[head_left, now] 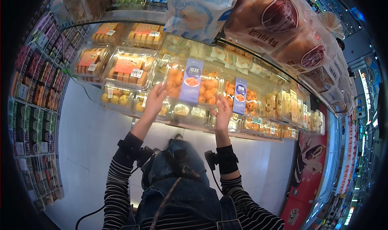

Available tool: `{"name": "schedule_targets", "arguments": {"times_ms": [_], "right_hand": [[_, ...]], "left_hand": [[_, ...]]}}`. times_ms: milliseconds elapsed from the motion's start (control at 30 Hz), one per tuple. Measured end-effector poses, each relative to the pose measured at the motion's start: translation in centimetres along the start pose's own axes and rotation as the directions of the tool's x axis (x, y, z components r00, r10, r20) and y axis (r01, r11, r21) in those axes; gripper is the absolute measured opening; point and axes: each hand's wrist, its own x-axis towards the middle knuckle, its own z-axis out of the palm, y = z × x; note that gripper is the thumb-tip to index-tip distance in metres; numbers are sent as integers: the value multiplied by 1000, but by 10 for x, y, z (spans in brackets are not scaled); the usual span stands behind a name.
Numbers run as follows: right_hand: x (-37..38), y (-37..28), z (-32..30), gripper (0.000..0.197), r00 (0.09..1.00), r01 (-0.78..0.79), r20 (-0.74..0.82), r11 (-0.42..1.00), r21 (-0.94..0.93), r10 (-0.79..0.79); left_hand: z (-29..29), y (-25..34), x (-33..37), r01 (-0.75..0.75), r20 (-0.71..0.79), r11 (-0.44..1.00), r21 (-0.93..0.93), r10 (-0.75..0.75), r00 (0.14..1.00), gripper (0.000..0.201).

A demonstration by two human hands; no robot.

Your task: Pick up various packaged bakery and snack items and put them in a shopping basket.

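Note:
Between my two hands is a clear plastic box of round golden pastries (211,88), with a purple paper band around its middle. My left hand (154,99) grips its near left corner, the fingers partly hidden at the side. At the near right corner my right hand (222,110) holds the same box with curled fingers. A similar banded pastry box (251,95) sits just to the right. Left of my left hand lies a clear box of long brown pastries (132,68) with an orange label. Boxes of small pale round pastries (117,99) line the shelf's near edge.
Bagged bread (262,21) and a white-and-blue bag (198,11) stand on the higher shelf and overhang the boxes. Yellow pastry boxes (287,104) continue to the right. A wire rack of packaged goods (36,125) stands at left. A red panel (309,169) is at right.

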Motion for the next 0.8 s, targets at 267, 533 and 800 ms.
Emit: {"name": "schedule_targets", "arguments": {"times_ms": [267, 533, 800], "right_hand": [[-3, -3, -1, 41, 999, 6, 33, 1000, 31, -7], [-25, 17, -9, 48, 999, -16, -37, 961, 276, 27], [-11, 13, -5, 45, 992, 124, -23, 988, 96, -122]], "left_hand": [[-1, -8, 0, -15, -57, 999, 51, 18, 998, 41], [-25, -18, -39, -49, -33, 999, -2, 48, 998, 45], [-85, -33, -115, 22, -44, 1000, 7, -22, 999, 39]]}}
